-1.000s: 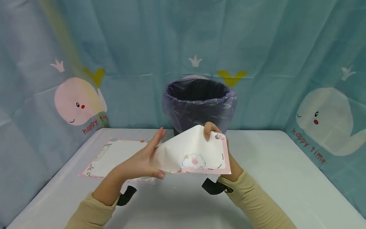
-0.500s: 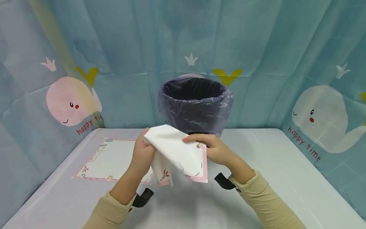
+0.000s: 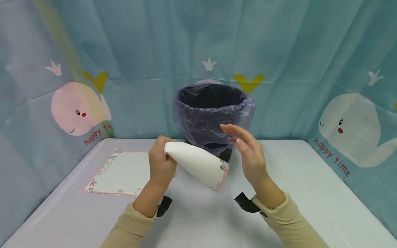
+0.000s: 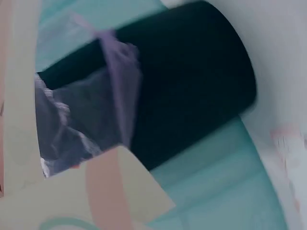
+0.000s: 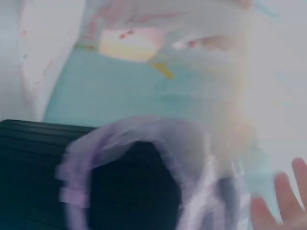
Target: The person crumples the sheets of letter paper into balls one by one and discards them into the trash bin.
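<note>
The right hand (image 3: pixel 252 156) comes off the curled, pink-edged paper (image 3: pixel 196 164), fingers apart; the left hand (image 3: pixel 161 161) grips one end.

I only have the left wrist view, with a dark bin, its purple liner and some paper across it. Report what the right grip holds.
Observer: The right grip holds nothing.
Operator: Now give me the left grip.
Observer: The left grip is clenched round one end of the curled sheet.
Operator: Tell me how the liner's mouth stands.
Observer: In the head view, the purple liner gapes open at the top.
</note>
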A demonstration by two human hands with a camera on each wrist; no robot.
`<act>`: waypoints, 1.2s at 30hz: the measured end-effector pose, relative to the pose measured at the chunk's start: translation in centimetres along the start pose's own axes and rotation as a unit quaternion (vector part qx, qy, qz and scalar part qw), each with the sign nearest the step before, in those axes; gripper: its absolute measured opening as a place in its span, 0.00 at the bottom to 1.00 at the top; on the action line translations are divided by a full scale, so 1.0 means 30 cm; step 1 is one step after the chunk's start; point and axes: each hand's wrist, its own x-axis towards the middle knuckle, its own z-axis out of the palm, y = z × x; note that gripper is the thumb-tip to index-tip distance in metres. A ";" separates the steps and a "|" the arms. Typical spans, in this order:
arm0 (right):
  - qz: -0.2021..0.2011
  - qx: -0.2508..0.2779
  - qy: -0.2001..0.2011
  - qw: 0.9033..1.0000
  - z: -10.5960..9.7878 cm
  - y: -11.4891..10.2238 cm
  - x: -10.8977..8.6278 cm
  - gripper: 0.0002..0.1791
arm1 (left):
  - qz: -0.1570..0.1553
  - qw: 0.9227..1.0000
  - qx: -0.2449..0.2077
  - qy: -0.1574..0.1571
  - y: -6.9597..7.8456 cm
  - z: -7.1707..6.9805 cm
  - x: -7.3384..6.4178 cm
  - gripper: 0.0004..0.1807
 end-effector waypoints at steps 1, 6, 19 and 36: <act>0.006 -0.015 -0.036 0.999 0.007 -0.011 -0.003 0.28 | 0.016 1.000 0.022 -0.012 0.000 0.005 -0.004 0.10; 0.107 -0.188 -0.211 0.953 0.063 -0.002 -0.015 0.59 | -0.096 0.975 -0.095 -0.175 0.063 0.005 0.002 0.14; 0.227 -0.022 -0.198 0.953 0.122 0.118 -0.019 0.53 | -0.198 0.909 -0.320 -0.176 0.077 0.046 -0.003 0.26; -0.162 -0.483 -0.100 0.855 0.097 0.152 -0.024 0.29 | -0.335 0.888 -0.036 -0.313 0.129 -0.004 0.012 0.34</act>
